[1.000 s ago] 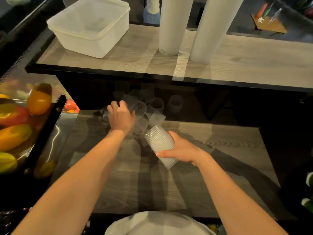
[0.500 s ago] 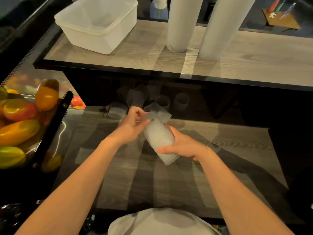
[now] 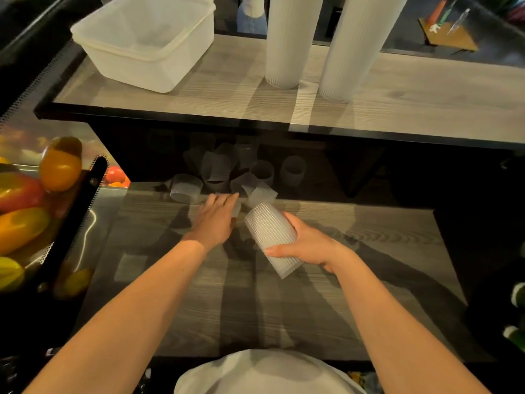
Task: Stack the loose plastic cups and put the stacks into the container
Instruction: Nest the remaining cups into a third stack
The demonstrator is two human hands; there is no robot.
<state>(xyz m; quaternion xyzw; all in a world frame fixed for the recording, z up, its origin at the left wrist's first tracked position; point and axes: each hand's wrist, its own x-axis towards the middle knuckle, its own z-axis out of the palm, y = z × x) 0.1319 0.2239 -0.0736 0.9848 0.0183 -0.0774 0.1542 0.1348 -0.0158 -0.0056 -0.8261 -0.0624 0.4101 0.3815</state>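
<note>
My right hand grips a short stack of ribbed translucent cups, tilted with its open end toward the upper left. My left hand reaches forward, palm down and fingers apart, toward the pile of loose cups lying at the back of the lower wooden shelf in shadow. One loose cup lies on its side left of that hand. The empty white container stands on the upper shelf at the back left. Two tall cup stacks stand to its right.
A tray of coloured fruit sits at the left behind a black handle. The upper shelf's dark front edge overhangs the loose cups. A small wooden stand with pens sits at the far right back.
My left hand picked a loose cup from the pile, pushed it onto the stack in my right hand, and now reaches back toward the pile with nothing in it.
</note>
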